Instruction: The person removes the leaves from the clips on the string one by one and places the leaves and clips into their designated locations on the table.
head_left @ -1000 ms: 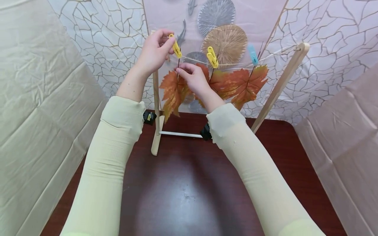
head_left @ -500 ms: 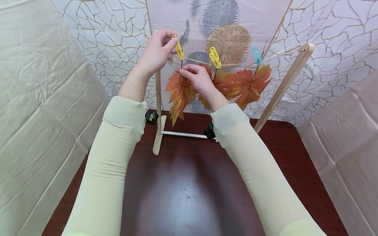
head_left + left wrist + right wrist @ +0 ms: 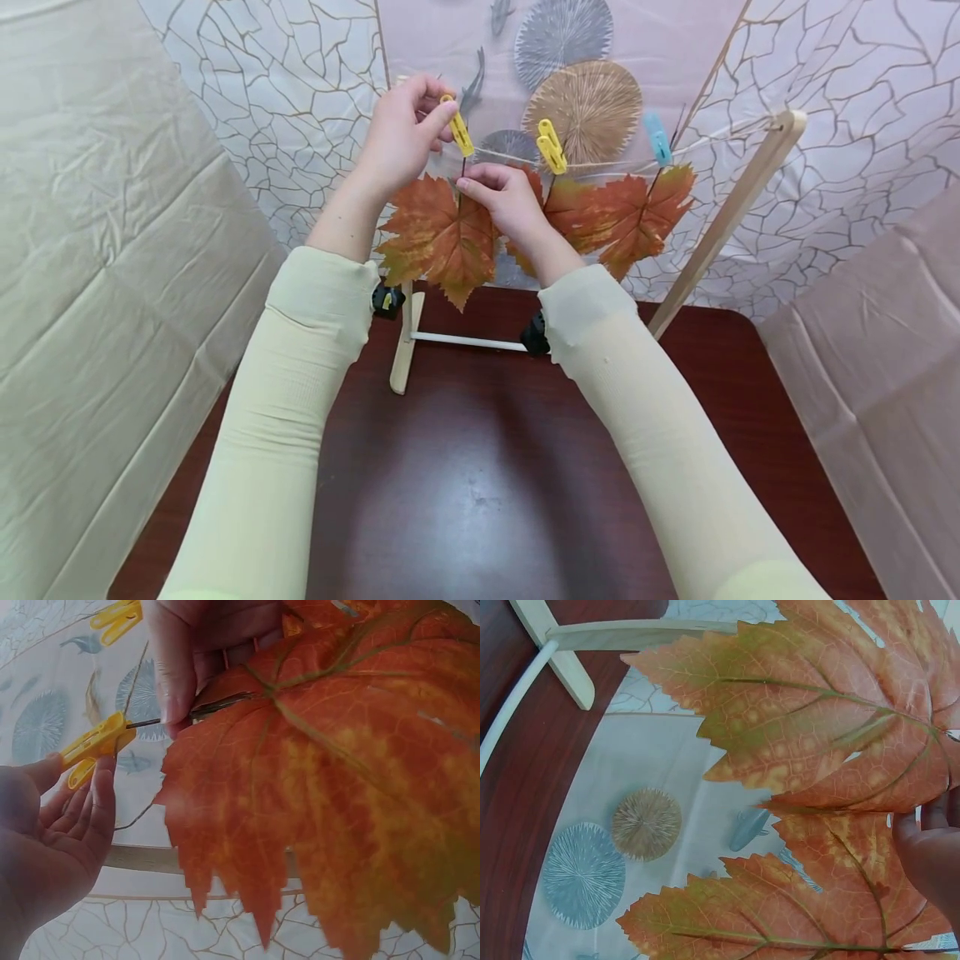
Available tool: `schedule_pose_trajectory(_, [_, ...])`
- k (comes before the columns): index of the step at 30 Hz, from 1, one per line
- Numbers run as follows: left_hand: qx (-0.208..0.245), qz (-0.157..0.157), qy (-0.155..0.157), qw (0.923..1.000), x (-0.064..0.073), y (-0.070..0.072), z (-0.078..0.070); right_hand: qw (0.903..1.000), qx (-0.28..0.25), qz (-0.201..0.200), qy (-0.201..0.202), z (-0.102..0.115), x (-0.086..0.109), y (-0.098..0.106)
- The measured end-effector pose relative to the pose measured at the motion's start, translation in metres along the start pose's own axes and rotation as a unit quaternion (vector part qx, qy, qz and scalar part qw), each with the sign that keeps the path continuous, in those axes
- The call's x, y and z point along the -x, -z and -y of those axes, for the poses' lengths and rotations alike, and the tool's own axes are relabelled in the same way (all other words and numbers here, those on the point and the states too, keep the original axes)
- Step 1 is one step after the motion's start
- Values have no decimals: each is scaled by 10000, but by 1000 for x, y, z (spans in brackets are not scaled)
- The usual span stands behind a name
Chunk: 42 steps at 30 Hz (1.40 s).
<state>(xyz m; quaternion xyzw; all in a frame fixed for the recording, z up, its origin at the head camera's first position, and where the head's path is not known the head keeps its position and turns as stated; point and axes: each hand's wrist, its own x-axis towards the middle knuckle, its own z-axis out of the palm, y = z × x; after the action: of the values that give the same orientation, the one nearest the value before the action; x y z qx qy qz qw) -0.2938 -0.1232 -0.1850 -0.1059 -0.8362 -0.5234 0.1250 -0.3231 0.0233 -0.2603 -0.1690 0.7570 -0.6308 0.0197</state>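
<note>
My left hand (image 3: pixel 401 133) pinches a yellow clothespin (image 3: pixel 459 129) at the left part of the string (image 3: pixel 504 155). In the left wrist view, that clothespin (image 3: pixel 101 741) meets the dark tip of a leaf stem (image 3: pixel 144 722). My right hand (image 3: pixel 513 204) pinches the same stem just below, between thumb and fingers. From it hangs an orange-red artificial maple leaf (image 3: pixel 438 233), spread broad side toward me. More such leaves (image 3: pixel 637 218) hang to the right, under a second yellow clothespin (image 3: pixel 551 148) and a blue clothespin (image 3: pixel 657 140).
A wooden post (image 3: pixel 723 221) carries the string's right end. The left post is mostly hidden by my arm and the leaf; its foot (image 3: pixel 405 358) stands on the dark red table (image 3: pixel 450 483). A white rod (image 3: pixel 468 340) runs low between the posts. Patterned cloth hangs behind.
The left leaf has swung from narrow, nearly edge-on, to broad side facing me. Both hands keep their grip on clothespin and stem. The head view has shifted slightly.
</note>
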Motion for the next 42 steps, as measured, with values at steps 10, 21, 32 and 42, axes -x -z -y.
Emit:
schedule_pose_trajectory(10, [258,-329,-358,9985,2,-4,2,9999,108,10,-9,0,7,1])
schedule_pose_trajectory(21, [765,-928,-709,9902,13,0,-9,9998,173,9,10,-7,12,0])
schedule_pose_trajectory(32, [1226,-949,-925,9836,23,7,-11,9999,100,63,-95,-18,17,0])
schedule_pose_trajectory(42, [1111,-996,-763,9859,20,12,15,9995,-129,136,-271,-29,31,8])
